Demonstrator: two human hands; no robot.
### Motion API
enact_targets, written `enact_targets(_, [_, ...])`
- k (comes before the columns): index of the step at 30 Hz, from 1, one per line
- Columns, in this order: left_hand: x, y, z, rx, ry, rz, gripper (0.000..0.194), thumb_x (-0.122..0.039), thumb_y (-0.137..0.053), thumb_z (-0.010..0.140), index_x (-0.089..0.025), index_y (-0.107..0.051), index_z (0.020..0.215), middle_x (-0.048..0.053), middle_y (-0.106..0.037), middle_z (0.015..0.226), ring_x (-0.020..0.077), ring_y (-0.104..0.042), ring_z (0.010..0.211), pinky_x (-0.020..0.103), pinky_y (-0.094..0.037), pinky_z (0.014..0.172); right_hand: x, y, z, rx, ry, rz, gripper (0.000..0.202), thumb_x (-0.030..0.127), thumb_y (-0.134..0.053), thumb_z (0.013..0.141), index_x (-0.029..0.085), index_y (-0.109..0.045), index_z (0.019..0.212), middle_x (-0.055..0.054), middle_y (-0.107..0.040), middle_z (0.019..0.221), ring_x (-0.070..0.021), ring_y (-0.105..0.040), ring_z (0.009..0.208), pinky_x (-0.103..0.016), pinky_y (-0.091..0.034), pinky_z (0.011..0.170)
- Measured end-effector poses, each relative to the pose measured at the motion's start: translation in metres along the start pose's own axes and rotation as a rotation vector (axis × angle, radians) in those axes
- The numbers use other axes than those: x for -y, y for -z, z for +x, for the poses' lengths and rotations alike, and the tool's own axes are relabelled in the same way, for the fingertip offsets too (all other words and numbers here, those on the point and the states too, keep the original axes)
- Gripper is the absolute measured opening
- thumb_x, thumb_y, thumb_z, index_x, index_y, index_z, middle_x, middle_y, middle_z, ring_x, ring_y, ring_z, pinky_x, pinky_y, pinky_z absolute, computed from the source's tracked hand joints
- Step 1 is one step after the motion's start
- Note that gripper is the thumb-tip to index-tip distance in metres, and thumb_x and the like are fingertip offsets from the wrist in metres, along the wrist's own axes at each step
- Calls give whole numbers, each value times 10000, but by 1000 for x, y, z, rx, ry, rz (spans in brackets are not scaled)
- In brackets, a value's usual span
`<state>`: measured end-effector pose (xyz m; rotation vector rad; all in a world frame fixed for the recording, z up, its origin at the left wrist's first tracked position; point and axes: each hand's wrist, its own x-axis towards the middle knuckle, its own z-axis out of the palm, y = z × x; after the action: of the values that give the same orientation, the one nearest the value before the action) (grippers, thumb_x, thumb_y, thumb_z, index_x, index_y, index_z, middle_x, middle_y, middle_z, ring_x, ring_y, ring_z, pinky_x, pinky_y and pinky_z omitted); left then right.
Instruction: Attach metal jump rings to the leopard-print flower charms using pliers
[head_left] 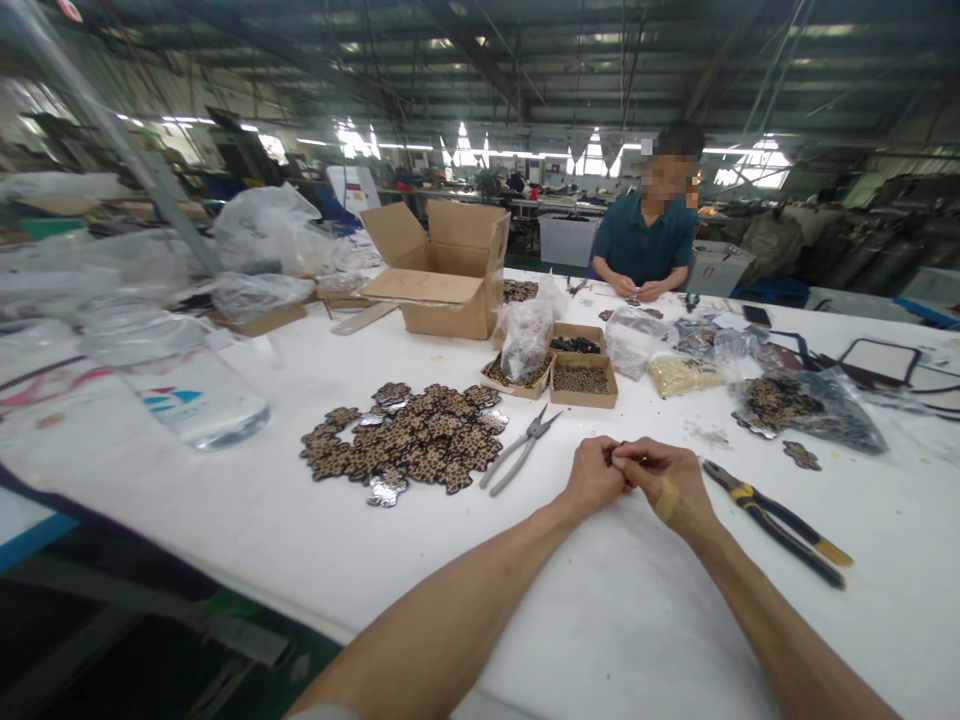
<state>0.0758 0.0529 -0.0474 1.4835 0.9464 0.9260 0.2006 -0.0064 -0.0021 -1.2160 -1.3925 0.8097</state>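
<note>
My left hand (596, 476) and my right hand (666, 482) meet above the white table, fingertips pinched together. Between them is something small and dark, mostly hidden by the fingers; I cannot make out its kind. A tan bandage strip (667, 499) is on my right hand. Left of my hands lie grey pliers (525, 450) with their handles apart. To the right are pliers with black and yellow handles (776, 525). Beyond the grey pliers spreads a pile of leopard-print patches (427, 435), a few showing silvery backs.
Small cardboard trays of little parts (583, 382) stand ahead, near an open carton (450, 318). A large clear water jug (187, 390) lies at left. Plastic bags of patches (810, 405) and of gold-coloured pieces (684, 376) lie at right. Across the table sits a co-worker (646, 240).
</note>
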Motion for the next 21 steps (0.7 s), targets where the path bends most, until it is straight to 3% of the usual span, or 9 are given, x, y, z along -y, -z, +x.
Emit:
enact_targets(5, [-5,1,-1,-27,31,64,219,-89,-684,615,-119,-718,829,18,-703,682,150,-648,629,229,-524,574,9,12,-1,81,59,-138,161,322,-719,805,206,-781,896,-49,-747,834,-206,-672,716,-311,-534,677])
enact_targets(12, [0,-2,3,-4,23,-28,184,-143,-688,693,-131,-701,876,16,-701,699,147,-657,587,223,-517,509,4,22,0,102,40,-233,153,320,-706,783,217,-785,864,-52,-754,797,-229,-684,724,-320,-530,677])
enact_targets(18, [-4,0,1,4,-55,24,160,-245,-650,823,-143,-690,939,37,-714,769,130,-688,612,210,-534,549,-22,36,14,-72,-108,-176,243,372,-749,717,168,-767,849,-53,-732,715,-196,-628,602,-290,-487,548])
enact_targets(21, [-8,2,-3,-7,-136,94,165,-266,-627,850,-148,-694,943,50,-724,821,134,-699,661,215,-540,594,-27,40,17,-97,-141,-149,283,394,-766,699,153,-764,847,-50,-719,675,-179,-606,555,-279,-473,511])
